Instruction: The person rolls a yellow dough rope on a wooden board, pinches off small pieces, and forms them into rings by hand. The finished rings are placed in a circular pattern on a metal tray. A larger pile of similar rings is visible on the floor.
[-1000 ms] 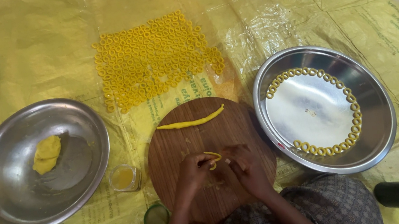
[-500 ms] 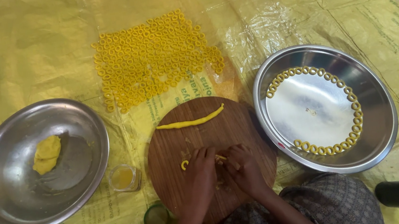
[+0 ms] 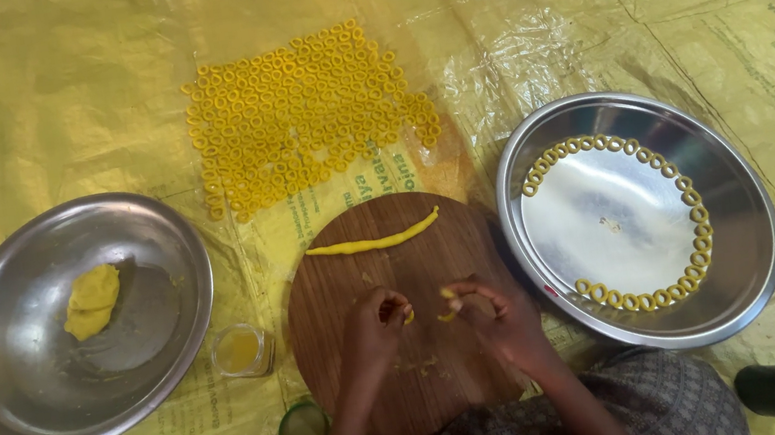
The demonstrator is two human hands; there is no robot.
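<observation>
Both hands sit on the round wooden board. The left hand and right hand each pinch a small yellow dough bit. A dough rope lies at 12 o'clock. Yellow printed sacks lie underneath, with green marks at 7 o'clock.

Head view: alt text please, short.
Left hand and right hand pinch small yellow dough pieces over a round wooden board bearing a dough rope. Steel bowls flank it on yellow sheeting.
</observation>
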